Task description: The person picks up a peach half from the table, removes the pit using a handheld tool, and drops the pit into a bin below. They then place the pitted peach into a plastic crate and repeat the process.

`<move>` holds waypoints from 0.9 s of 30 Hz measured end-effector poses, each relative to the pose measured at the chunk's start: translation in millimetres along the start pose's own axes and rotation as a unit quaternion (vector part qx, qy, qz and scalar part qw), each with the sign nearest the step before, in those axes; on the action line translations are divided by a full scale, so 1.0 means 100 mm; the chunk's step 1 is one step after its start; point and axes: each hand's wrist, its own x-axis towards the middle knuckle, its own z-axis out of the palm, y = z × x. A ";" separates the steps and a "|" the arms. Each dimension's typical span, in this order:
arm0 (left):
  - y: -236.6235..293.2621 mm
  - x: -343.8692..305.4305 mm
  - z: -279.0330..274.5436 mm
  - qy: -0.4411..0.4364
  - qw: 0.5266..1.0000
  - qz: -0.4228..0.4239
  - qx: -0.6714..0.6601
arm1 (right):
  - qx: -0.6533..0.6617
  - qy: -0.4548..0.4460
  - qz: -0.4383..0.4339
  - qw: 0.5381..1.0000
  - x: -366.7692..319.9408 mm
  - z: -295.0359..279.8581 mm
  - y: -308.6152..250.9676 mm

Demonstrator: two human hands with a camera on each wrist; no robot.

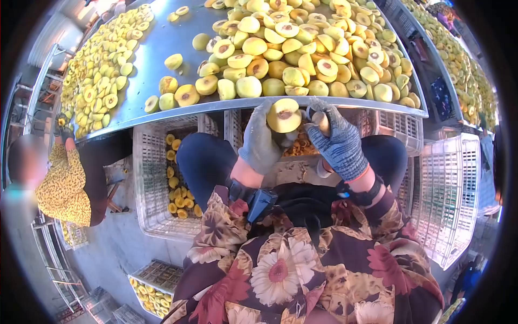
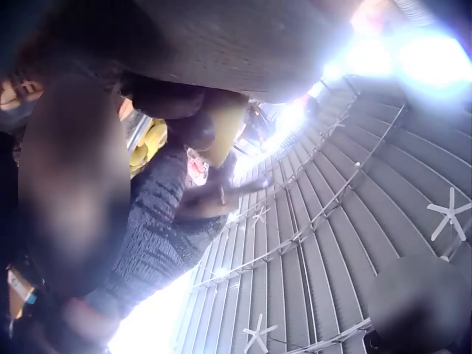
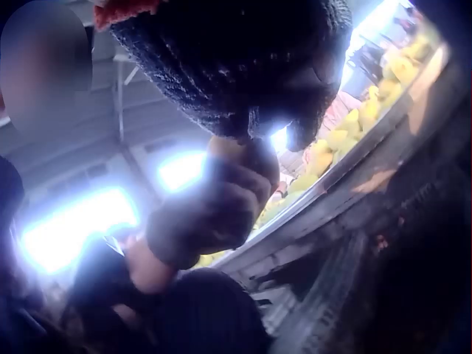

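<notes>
My left hand [image 1: 260, 139], in a grey glove, pinches a halved yellow peach [image 1: 283, 114] just in front of the table edge. The peach's cut face, brown at the centre, is turned up. My right hand [image 1: 341, 143], in a blue-grey knit glove, grips a short tool with a rounded wooden handle [image 1: 322, 123] close to the right of the peach. The tool's working end is mostly hidden by the fingers. In the left wrist view, the peach [image 2: 227, 129] shows as a yellow patch between the dark hands. The right glove [image 3: 243, 66] fills the top of the right wrist view.
A metal table [image 1: 156, 59] bears a big heap of peach halves [image 1: 307, 48] and another pile [image 1: 102, 75] at left. Below are orange-brown scraps [image 1: 301, 147], a crate [image 1: 141, 189] with peach halves inside, and a white crate [image 1: 448, 200] at right. Another person [image 1: 65, 183] is at left.
</notes>
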 end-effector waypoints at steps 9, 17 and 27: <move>-0.05 -0.14 0.21 0.085 0.818 0.288 0.490 | -0.017 -0.109 0.142 0.984 -0.18 0.05 -0.33; -0.10 -0.12 0.21 0.056 0.869 0.268 0.411 | 0.011 -0.172 0.132 0.976 -0.04 0.24 -0.25; -0.32 0.09 -0.10 0.150 0.957 0.206 0.136 | 0.056 -0.245 0.143 0.957 0.03 0.32 -0.37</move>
